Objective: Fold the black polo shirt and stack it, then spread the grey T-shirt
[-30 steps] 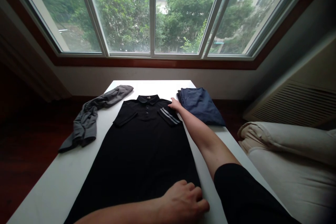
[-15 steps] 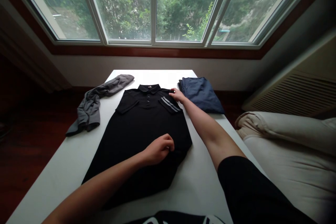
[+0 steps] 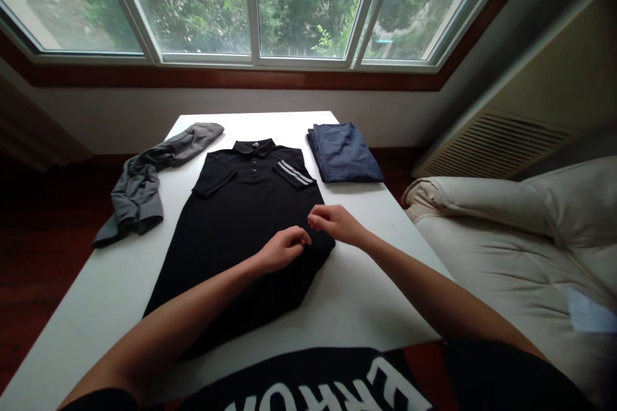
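the left hand (image 3: pixel 283 249) was over the low part of the black shirt (image 3: pixel 231 225). the right hand (image 3: pixel 336 222) was just beside it, by the shirt's right edge. both had curled fingers, but i could not tell if they pinched cloth. the shirt lay spread on the white tabletop (image 3: pixel 357 308). gray clothing (image 3: pixel 137 189) lay left of the shirt. folded blue cloth (image 3: pixel 346 155) lay past its striped sleeve (image 3: pixel 295 173).

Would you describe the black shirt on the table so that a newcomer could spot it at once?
In front of the wide window stands a white table. Along its middle, between a crumpled grey garment and a folded navy garment, lies the black shirt, collar toward the window. Unlike either neighbour, it shows two pale stripes across one sleeve.
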### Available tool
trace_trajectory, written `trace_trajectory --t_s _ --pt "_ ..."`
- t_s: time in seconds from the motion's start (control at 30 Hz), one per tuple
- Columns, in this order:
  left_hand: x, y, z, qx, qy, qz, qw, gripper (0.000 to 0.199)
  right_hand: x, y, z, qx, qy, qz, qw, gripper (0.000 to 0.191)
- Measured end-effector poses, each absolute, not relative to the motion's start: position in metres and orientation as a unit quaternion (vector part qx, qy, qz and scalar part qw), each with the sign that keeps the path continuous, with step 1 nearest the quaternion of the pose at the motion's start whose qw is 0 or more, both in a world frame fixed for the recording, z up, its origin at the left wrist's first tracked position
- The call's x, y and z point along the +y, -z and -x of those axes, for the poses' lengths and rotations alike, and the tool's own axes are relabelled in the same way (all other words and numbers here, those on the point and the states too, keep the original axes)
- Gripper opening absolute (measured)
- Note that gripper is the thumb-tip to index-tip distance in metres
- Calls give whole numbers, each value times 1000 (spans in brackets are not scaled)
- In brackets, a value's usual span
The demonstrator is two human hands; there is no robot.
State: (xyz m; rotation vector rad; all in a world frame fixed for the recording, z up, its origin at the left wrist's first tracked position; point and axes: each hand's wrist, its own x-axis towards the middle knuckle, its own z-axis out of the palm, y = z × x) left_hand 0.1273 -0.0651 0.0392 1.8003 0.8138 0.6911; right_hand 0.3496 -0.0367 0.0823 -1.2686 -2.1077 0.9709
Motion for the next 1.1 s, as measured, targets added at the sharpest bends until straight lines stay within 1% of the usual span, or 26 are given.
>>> trace_trajectory --t_s 0.07,0.13,0.23,0.37,0.47,0.6,0.67,0.77,0.83,0.9,1.0,1.1 --pt "-68 -40 -129 335 -284 -743 505 18 -77 -81 -354 -776 -389 452 205 26" --pt "-72 -43 -132 332 -277 -743 510 15 -110 -75 -355 -762 -386 474 215 22" --pt "-82 -51 -138 318 -263 -755 509 13 -146 -62 -353 -747 -319 519 267 20" --pt "-94 -61 -131 305 -237 -790 477 15 -179 -49 -357 -763 -209 539 289 13" --pt "-95 -65 -108 330 -207 -825 410 17 -196 -41 -365 -738 -149 583 305 25" --pt "-87 -65 -56 393 -158 -871 250 19 -213 -31 -368 -733 -144 596 296 24" --pt "-85 -65 -30 440 -139 -869 178 22 -220 -26 -367 -733 -134 597 296 26" --pt "-93 -68 0 522 -158 -828 132 28 -226 -21 -365 -723 -123 613 295 35" --pt "-105 -69 11 570 -191 -790 117 30 -228 -19 -364 -721 -140 610 297 36" --pt "-120 -70 19 607 -212 -758 109 30 -230 -18 -361 -713 -187 599 314 31" --pt "-144 -67 32 648 -219 -721 105 30 -232 -17 -354 -679 -274 581 356 28" --pt "-167 -62 54 710 -230 -662 70 35 -235 -14 -349 -655 -319 557 398 32"
